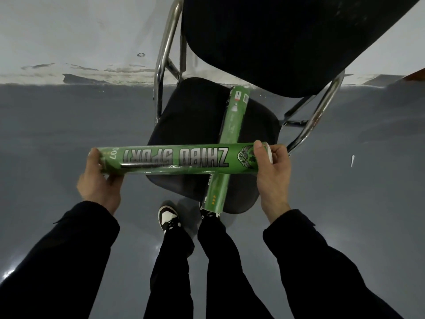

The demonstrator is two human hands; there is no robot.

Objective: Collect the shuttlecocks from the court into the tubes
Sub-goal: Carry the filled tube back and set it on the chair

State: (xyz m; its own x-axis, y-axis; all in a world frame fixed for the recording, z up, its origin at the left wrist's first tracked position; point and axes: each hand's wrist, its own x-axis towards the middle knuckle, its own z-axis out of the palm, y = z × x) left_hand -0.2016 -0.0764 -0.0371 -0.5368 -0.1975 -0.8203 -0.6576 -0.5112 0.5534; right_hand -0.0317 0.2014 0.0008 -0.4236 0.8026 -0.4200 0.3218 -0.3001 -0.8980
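I hold one green tube (174,163) level in front of me, crosswise above the black chair (197,116). My left hand (99,178) cups its left end, fingers curled under and the thumb over the rim; my right hand (271,171) is wrapped round the other end, thumb lying on top just beside the white cap (269,153). A second green tube (232,120) lies on the chair seat, running away from me towards the backrest, its near end sticking out past the front edge of the cushion. I see no shuttlecock for certain; a small white thing (352,160) lies on the grey floor (69,125) off to the right, too small to name. I judge I am about to pull the cap off, with no collecting done so far as I can see. The risks are plain enough: if I tug the cap with the tube level or tipped right, anything inside could slide out onto the floor, though I cannot see whether it holds anything. The plastic wrap looks slick, so a loose left grip could let the tube twist or drop. And the overhanging tube could roll off the padded seat if I knock the chair with my knee or lower this tube onto it.
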